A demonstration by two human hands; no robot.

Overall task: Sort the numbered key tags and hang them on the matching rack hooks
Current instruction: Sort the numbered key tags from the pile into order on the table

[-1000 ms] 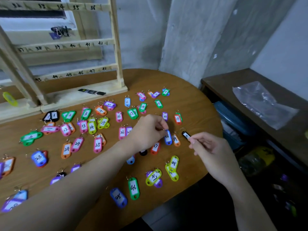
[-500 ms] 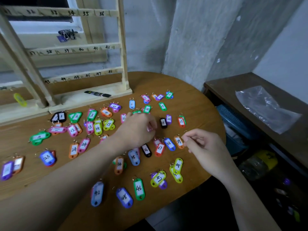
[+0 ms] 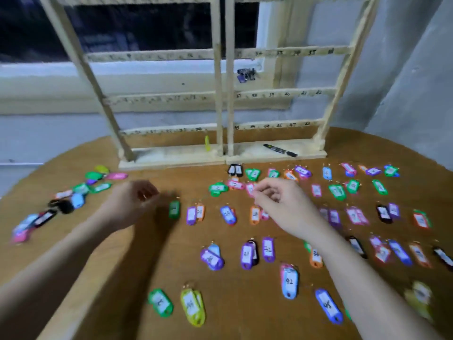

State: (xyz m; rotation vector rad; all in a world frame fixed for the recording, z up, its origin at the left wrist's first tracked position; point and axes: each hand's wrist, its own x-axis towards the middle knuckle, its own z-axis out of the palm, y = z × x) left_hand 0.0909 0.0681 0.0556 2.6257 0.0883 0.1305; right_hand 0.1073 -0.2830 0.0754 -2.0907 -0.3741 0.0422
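Hands hover apart: right hand (image 3: 277, 202) pinches pink tag (image 3: 250, 188), left hand (image 3: 133, 201) curled, grip unclear.

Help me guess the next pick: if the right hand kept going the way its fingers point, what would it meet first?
The right hand points up-left, fingertips already at a pink tag. Beyond it lie another pink tag, then the green tag. Blur hides whether the fingers touch.

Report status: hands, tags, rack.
Left hand curled, contents unclear. Right hand fingers at a pink tag, grip unclear. Key tags spread over table; rack nearly bare.
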